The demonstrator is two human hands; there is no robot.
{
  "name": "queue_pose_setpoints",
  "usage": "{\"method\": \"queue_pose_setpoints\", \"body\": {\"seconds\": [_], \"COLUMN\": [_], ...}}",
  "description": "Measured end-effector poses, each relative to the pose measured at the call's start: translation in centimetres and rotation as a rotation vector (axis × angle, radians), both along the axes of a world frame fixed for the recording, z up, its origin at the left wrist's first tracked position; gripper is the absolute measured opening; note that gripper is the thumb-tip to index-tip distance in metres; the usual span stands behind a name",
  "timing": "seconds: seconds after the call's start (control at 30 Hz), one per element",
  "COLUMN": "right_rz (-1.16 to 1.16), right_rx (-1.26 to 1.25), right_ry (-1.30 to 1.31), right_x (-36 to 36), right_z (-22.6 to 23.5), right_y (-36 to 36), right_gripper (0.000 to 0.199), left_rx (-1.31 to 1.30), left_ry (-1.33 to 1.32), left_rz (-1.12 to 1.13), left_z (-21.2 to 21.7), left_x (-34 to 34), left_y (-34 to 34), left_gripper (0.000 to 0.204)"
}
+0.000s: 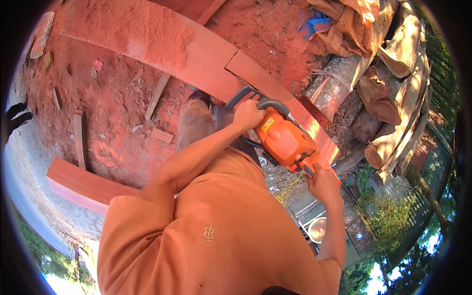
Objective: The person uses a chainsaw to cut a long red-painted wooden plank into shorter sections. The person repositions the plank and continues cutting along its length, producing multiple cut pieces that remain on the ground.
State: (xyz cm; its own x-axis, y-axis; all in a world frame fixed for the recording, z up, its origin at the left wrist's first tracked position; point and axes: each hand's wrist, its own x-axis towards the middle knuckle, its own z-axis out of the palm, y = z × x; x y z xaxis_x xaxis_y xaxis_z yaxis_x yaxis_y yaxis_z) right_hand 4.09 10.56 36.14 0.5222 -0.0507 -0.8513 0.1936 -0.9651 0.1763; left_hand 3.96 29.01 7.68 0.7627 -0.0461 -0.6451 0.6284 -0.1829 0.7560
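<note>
An orange chainsaw [285,140] with a black front handle lies tilted across the right half of the long reddish timber beam [206,61]. My left hand [249,115] is wrapped round its front handle, just behind the black hand guard. Around the rear handle my right hand [324,184] is closed, lower and farther right. Just beyond the guard, a dark cut line [241,78] runs in the beam's top face. I cannot make out the guide bar clearly. Red sawdust [167,39] covers much of the beam's left part.
A second reddish timber [88,182] lies at the left. Narrow wood strips [80,140] are scattered on the dusty red ground. Logs [339,78] and curved slabs are piled at the right, beside a brown tarp [354,24]. My legs stand against the beam's near side.
</note>
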Motion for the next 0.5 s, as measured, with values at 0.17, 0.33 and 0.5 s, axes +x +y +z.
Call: {"method": "queue_pose_setpoints", "body": {"seconds": [0.17, 0.33, 0.5], "right_rz": [-0.008, -0.002, -0.019], "right_rx": [-0.021, -0.001, 0.000], "right_ry": [0.035, 0.064, 0.072], "right_x": [2.0, 3.2, 3.1], "right_z": [0.6, 1.8, 1.4], "right_y": [1.9, 2.4, 2.7], "right_gripper": [0.026, 0.027, 0.027], "left_rx": [-0.115, -0.075, -0.071], "left_ry": [0.063, 0.093, 0.106], "left_rz": [0.022, 0.010, 0.049], "left_z": [1.2, 2.4, 2.4], "left_x": [1.2, 1.9, 1.7], "left_y": [1.9, 2.5, 2.6], "left_gripper": [0.025, 0.025, 0.025]}}
